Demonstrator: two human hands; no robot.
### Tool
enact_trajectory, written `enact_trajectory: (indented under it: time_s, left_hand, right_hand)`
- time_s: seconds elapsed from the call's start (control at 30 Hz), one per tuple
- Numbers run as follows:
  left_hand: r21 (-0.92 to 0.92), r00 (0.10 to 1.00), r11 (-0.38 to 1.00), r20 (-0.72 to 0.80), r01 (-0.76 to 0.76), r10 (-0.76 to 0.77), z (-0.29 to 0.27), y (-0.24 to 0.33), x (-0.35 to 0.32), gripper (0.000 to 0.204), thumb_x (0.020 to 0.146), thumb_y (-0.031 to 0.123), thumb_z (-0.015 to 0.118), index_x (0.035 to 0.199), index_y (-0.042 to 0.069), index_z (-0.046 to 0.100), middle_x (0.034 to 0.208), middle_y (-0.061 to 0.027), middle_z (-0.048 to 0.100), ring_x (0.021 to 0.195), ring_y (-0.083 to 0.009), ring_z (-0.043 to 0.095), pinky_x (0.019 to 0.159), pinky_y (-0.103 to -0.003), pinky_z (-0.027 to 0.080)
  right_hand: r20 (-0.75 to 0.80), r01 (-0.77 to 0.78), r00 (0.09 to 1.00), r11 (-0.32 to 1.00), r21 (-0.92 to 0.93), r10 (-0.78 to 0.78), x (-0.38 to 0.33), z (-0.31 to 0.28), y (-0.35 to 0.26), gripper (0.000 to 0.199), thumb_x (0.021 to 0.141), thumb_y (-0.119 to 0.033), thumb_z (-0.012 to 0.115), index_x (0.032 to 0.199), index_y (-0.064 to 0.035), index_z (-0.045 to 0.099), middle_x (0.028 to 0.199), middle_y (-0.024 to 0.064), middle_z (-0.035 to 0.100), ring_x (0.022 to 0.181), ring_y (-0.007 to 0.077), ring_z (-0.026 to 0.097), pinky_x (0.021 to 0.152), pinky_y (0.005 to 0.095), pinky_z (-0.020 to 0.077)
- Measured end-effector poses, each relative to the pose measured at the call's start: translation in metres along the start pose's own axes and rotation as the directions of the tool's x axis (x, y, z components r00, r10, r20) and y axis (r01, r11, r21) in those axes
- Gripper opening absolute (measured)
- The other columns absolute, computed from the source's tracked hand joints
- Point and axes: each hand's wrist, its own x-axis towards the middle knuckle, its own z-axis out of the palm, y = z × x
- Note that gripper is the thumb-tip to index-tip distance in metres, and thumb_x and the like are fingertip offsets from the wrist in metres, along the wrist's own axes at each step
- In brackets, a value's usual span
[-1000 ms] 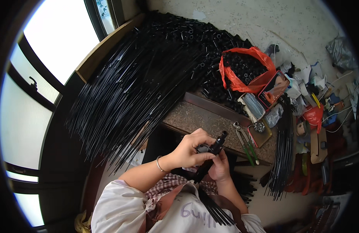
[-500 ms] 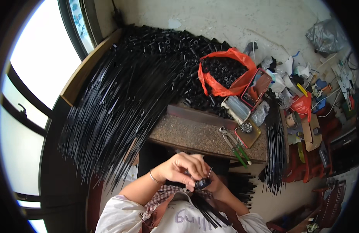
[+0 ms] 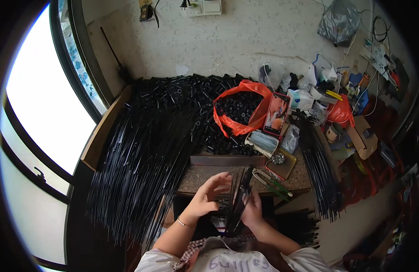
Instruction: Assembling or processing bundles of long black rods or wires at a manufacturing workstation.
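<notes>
Upright in front of me stands a bundle of thin black ribs (image 3: 237, 199), much like a folded umbrella frame, with a thicker dark end at its top. My right hand (image 3: 252, 209) is closed round its right side; the ribs hide some of those fingers. My left hand (image 3: 208, 196) is open beside it, thumb and fingers apart, with nothing in its grasp. Whether its fingertips brush the ribs I cannot tell. Just beyond the hands is the speckled worktable (image 3: 198, 179).
Long black ribs (image 3: 132, 181) overhang the table's left front. Behind lie black tubular parts (image 3: 173, 93) and an orange bag (image 3: 240, 129) of small black parts. Toward the right are a phone (image 3: 277, 113), green-handled pliers (image 3: 275, 185), a box of thin pins (image 3: 263, 141) and more ribs (image 3: 320, 181).
The bundle has swung from hanging downward to standing upright. My left hand has let go of its dark end and opened. The view has tilted up, showing more wall.
</notes>
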Motion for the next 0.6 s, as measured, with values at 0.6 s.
enact_trajectory:
  time_s: [0.6]
  left_hand:
    - [0.180, 0.967, 0.982, 0.231, 0.064, -0.106, -0.027, -0.015, -0.004, 0.029, 0.053, 0.022, 0.068, 0.064, -0.002, 0.056, 0.065, -0.0096, 0.054, 0.059, -0.0196, 0.046, 0.057, -0.030, 0.035]
  right_hand:
    - [0.579, -0.071, 0.786, 0.963, -0.262, 0.216, 0.033, -0.022, 0.007, 0.022, 0.056, 0.006, 0.065, 0.070, -0.0021, 0.050, 0.070, 0.0009, 0.053, 0.064, 0.0057, 0.050, 0.057, 0.0180, 0.0424]
